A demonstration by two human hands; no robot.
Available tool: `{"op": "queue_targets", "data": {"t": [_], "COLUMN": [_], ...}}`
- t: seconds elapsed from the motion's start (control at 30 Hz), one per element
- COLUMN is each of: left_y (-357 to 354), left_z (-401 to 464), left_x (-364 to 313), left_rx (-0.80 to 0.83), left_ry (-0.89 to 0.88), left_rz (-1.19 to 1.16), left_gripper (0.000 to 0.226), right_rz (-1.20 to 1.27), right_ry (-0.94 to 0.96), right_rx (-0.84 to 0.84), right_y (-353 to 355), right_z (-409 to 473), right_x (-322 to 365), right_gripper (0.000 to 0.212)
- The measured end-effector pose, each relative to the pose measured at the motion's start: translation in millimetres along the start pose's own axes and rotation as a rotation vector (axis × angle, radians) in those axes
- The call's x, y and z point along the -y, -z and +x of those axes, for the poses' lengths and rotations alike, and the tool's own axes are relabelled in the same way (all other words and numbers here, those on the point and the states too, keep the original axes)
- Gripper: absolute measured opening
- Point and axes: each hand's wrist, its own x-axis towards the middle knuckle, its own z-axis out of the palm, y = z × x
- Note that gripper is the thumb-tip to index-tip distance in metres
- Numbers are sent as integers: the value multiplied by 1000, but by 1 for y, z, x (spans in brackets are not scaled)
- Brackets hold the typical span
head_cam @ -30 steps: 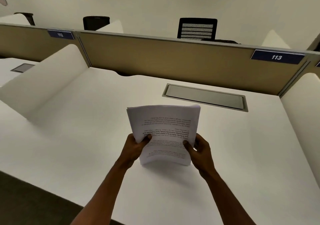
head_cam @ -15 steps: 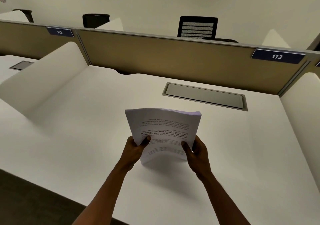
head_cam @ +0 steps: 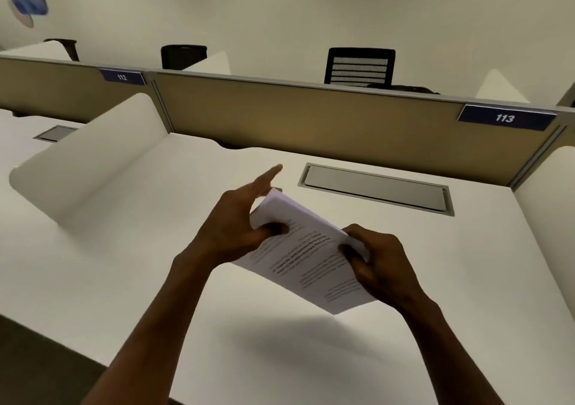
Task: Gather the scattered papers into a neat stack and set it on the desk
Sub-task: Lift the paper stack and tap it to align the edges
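Note:
A stack of white printed papers (head_cam: 303, 258) hangs in the air above the white desk (head_cam: 149, 280), turned diagonally with one corner pointing down to the right. My left hand (head_cam: 236, 227) holds its upper left corner, thumb on the top sheet and index finger stretched out past the edge. My right hand (head_cam: 378, 264) grips the right edge, thumb pressed on the printed face. The stack casts a shadow on the desk below it.
A grey cable hatch (head_cam: 376, 188) is set into the desk behind the papers. A tan partition (head_cam: 311, 115) with a "113" label (head_cam: 505, 118) closes the back. White side dividers (head_cam: 93, 158) stand left and right. Black chairs (head_cam: 359, 67) sit beyond the partition.
The stack has been rotated from upright to a diagonal tilt and lifted a little. My left hand moved up to its top corner, my right hand shifted right. The view tilted upward.

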Motion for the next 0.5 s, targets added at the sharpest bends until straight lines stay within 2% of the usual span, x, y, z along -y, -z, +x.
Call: {"op": "queue_targets", "data": {"t": [0.03, 0.1, 0.17, 0.27, 0.3, 0.37, 0.43, 0.5], "left_y": [1, -4, -13, -26, -30, -35, -39, -47], "left_z": [2, 1, -4, -16, -20, -30, -36, -40], "left_x": [1, 7, 14, 29, 37, 51, 62, 68], "left_rx": [44, 21, -57, -180, -218, -268, -292, -290], "left_ry": [42, 75, 67, 164, 208, 287, 351, 398], "left_rz": [-83, -216, -324, -468, -508, -595, -694, -760], "left_gripper": [62, 24, 19, 12, 9, 3, 6, 9], "right_rz": [-25, -34, -10, 102, 198, 559, 868, 883], "right_ry": [21, 33, -11, -184, -262, -411, -479, -469], "right_rx": [24, 68, 116, 97, 68, 31, 37, 123], "right_y": [4, 12, 22, 42, 47, 45, 28, 4], "right_z": [4, 8, 8, -3, -9, -23, -31, -34], "right_x": [4, 7, 0, -31, -44, -69, -86, -87], "right_gripper": [9, 8, 15, 45, 54, 66, 75, 80]}}
